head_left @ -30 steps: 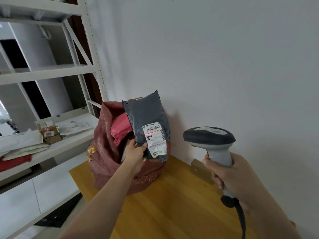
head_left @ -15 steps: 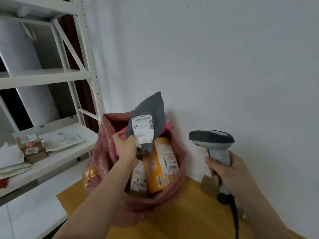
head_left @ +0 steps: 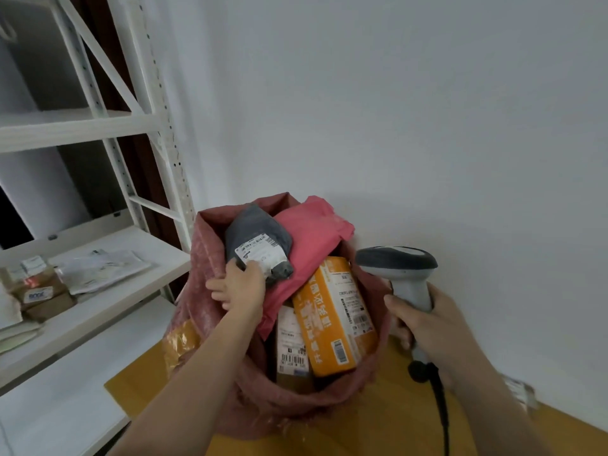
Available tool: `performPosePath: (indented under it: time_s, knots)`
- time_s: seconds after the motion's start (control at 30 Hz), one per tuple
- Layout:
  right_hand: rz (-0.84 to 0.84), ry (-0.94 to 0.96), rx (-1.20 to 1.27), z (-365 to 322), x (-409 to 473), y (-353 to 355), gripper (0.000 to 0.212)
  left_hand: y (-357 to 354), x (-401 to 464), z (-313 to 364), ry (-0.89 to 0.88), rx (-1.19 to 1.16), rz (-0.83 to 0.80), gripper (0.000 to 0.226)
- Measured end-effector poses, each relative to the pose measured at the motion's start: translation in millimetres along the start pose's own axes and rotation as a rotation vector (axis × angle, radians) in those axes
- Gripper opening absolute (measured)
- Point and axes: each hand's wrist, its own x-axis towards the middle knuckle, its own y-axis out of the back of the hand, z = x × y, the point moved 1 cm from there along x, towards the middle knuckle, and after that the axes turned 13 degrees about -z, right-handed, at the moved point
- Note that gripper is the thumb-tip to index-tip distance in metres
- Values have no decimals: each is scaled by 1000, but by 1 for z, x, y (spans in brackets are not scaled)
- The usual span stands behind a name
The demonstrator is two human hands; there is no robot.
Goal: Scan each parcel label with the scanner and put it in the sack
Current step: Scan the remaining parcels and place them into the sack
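The grey parcel (head_left: pixel 260 248), held up for scanning a second ago, now lies in the sack (head_left: pixel 204 264) at 11 o'clock, left hand (head_left: pixel 238 286) still pinching its corner; right hand (head_left: pixel 424 319) grips the one scanner (head_left: pixel 399 268); four parcels visible inside; more wait on the shelf (head_left: pixel 98 291).

left hand (head_left: pixel 241 284) grips the near end of a grey parcel (head_left: pixel 260 240), white label (head_left: pixel 260 251) facing up, at the far left of the open red sack (head_left: pixel 210 311). sack stands on a wooden worktop (head_left: pixel 378 422) against the wall. inside it: a pink mailer (head_left: pixel 309 238), an orange box (head_left: pixel 335 317) and a white-labelled parcel (head_left: pixel 291 340). right hand (head_left: pixel 427 320) holds the scanner (head_left: pixel 396 260) by its handle, just right of the sack. shelving (head_left: pixel 98 255) at left carries more parcels.
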Motion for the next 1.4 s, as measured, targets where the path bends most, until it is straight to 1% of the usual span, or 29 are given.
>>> performPosePath:
  time_s: [0.1, 0.2, 0.3, 0.4, 0.47, 0.53, 0.63, 0.77, 0.9, 1.0, 1.1, 1.17, 1.23, 1.3, 1.4]
  knots:
    - [18, -8, 9, 4, 0, 5, 15, -8, -6, -1, -177, 14, 151, 38]
    - [28, -4, 4, 7, -2, 16, 14, -19, -22, 7, -333, -12, 180, 32]
    - [40, 8, -5, 10, -7, 33, 15, -37, -45, 14, -455, -38, 129, 30]
    - [57, 2, 7, 15, -15, 60, 15, -64, -72, 21, -578, -59, 22, 27]
    - [73, -14, 15, 21, -24, 82, 16, -85, -91, 24, -589, -47, -40, 25]
    - [96, -31, 19, 28, -33, 108, 16, -110, -112, 25, -590, -31, -70, 23]
    - [146, -44, 46, 44, -47, 152, 14, -149, -145, 21, -638, 27, -117, 23]
    - [196, -84, 120, 72, -61, 203, 12, -202, -187, -6, -661, 93, -260, 24]
    - [232, -145, 177, 108, -62, 240, 9, -250, -207, -45, -724, 274, -463, 26]
    - [274, -194, 197, 138, -59, 262, 9, -289, -201, -69, -732, 568, -668, 24]
    - [339, -250, 205, 167, -60, 283, 9, -339, -194, -91, -699, 879, -902, 33]
    - [374, -291, 211, 188, -59, 295, 9, -374, -192, -107, -679, 1024, -1031, 37]
    - [414, -351, 217, 209, -58, 306, 12, -409, -189, -124, -658, 1093, -1138, 40]
    - [448, -408, 219, 228, -54, 316, 18, -442, -185, -142, -644, 1117, -1207, 41]
    - [469, -476, 229, 253, -46, 324, 19, -480, -171, -172, -627, 1175, -1286, 57]
